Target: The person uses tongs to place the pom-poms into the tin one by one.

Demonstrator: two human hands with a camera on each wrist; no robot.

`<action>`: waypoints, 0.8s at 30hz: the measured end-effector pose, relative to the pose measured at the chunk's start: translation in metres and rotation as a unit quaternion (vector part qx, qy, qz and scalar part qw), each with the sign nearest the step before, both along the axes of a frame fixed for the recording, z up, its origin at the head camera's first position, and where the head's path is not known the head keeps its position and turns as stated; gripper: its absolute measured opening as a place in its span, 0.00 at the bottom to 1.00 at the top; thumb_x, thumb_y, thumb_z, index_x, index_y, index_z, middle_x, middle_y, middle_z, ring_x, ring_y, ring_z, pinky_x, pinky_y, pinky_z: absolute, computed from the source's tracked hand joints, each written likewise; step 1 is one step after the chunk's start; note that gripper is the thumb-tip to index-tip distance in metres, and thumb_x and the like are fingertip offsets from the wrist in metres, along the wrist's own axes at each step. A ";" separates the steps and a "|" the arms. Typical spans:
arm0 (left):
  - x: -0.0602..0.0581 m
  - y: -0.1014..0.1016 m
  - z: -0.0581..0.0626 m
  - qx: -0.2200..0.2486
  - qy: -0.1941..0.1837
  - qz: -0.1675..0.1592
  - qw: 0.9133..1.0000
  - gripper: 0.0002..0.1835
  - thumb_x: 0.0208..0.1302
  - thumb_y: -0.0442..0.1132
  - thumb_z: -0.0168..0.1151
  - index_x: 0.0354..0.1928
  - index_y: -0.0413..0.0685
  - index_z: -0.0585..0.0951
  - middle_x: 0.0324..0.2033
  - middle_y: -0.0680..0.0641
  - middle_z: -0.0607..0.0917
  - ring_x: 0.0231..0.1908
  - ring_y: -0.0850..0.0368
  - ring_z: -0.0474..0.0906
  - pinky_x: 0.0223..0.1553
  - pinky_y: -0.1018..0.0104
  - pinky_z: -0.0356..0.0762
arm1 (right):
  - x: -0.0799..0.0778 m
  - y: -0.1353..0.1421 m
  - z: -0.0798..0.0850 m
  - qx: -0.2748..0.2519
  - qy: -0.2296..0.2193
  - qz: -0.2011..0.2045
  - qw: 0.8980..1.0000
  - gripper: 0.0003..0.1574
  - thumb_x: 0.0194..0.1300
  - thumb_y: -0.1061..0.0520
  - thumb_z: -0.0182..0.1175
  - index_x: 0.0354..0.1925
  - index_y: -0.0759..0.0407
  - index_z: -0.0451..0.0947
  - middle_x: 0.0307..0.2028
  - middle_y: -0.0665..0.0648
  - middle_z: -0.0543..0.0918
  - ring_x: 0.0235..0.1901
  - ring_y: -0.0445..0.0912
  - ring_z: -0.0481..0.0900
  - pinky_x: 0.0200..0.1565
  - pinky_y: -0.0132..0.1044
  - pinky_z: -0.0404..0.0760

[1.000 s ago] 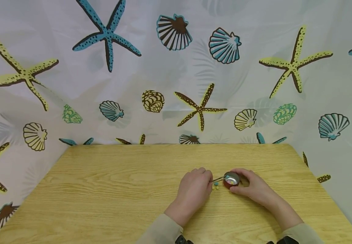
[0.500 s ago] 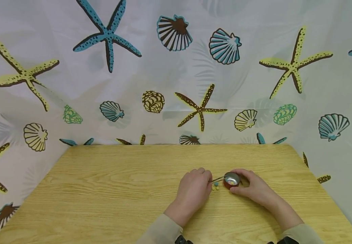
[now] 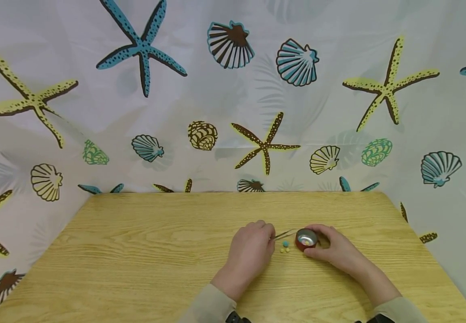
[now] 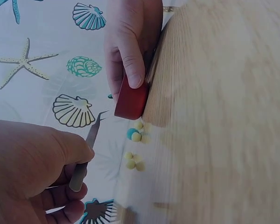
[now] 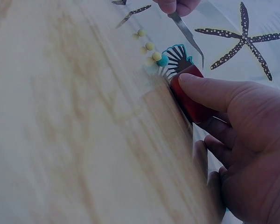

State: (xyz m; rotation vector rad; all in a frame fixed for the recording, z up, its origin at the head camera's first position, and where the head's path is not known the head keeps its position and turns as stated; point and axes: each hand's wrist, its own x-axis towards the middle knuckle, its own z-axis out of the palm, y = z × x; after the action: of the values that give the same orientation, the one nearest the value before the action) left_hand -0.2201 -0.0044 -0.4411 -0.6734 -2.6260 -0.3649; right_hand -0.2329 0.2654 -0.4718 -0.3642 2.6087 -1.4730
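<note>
From the small round red metal tin (image 4: 131, 103), gripped by the half-curled right hand (image 3: 338, 247), just drew back bent-tipped grey metal tweezers (image 3: 283, 234), probably after releasing a piece inside. Pinches these in the curled left hand (image 3: 251, 246). Leaves a round teal ball (image 3: 285, 244) and smaller yellow balls (image 3: 287, 250) between both hands.

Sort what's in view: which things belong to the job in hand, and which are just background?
Part of the job:
bent-tip tweezers, in the left hand
red tin, in the right hand
teal ball
yellow balls

Just background:
wooden table
starfish-and-shell cloth
</note>
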 end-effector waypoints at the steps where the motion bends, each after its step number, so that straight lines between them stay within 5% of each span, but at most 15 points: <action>1: 0.000 -0.002 0.000 -0.001 0.000 0.002 1.000 0.06 0.70 0.39 0.79 0.36 0.52 0.87 0.31 0.55 0.84 0.32 0.56 0.81 0.35 0.61 0.80 | 0.000 0.000 0.000 0.002 0.000 0.000 1.000 0.40 0.69 0.48 0.80 0.73 0.55 0.78 0.66 0.60 0.82 0.73 0.63 0.70 0.75 0.70 0.61; 24: 0.000 -0.030 -0.005 0.012 0.000 0.017 1.000 0.08 0.69 0.37 0.80 0.36 0.50 0.87 0.31 0.53 0.84 0.31 0.55 0.81 0.33 0.59 0.81 | 0.002 0.000 0.002 0.015 -0.009 -0.009 1.000 0.41 0.69 0.45 0.80 0.74 0.53 0.78 0.70 0.61 0.79 0.77 0.64 0.67 0.76 0.70 0.59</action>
State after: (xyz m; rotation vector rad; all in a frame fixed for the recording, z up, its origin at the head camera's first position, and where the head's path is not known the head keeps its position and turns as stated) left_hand -0.2203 -0.0347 -0.4458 -0.6211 -2.6257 -0.3859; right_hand -0.2309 0.2654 -0.4695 -0.3237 2.6241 -1.4332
